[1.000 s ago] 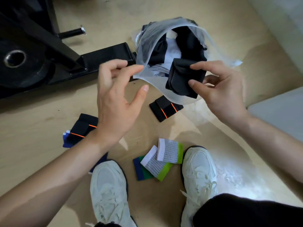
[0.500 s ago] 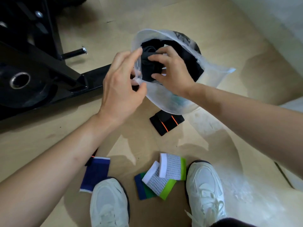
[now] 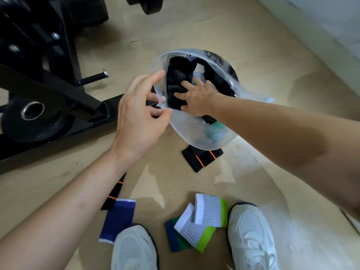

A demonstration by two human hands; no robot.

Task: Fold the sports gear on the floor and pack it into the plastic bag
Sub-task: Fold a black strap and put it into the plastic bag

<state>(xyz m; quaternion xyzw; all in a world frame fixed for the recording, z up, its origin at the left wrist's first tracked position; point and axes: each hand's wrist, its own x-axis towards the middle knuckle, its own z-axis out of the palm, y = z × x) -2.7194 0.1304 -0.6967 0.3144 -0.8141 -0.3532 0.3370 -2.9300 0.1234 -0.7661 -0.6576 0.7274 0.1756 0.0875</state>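
Observation:
A clear plastic bag (image 3: 196,133) stands open on the floor, holding dark and white clothing. My left hand (image 3: 140,115) pinches the bag's near-left rim between thumb and fingers. Inside the bag, my right hand (image 3: 196,98) presses on a folded black garment (image 3: 176,84) with its fingers spread on it. Loose on the floor lie a black band with orange stripes (image 3: 200,157), another black and orange band (image 3: 115,191) partly under my left arm, a blue wristband (image 3: 117,219), and two white-mesh and green bands (image 3: 206,219) over a blue-green one (image 3: 173,238).
A black weight machine frame (image 3: 58,90) with a weight plate (image 3: 33,117) stands at the left. My two white shoes (image 3: 251,238) frame the bands at the bottom. A pale wall (image 3: 321,26) runs along the upper right. The floor is light wood.
My right hand carried the folded black garment from above the bag's rim down into the bag. My left hand moved to the rim and took hold of it.

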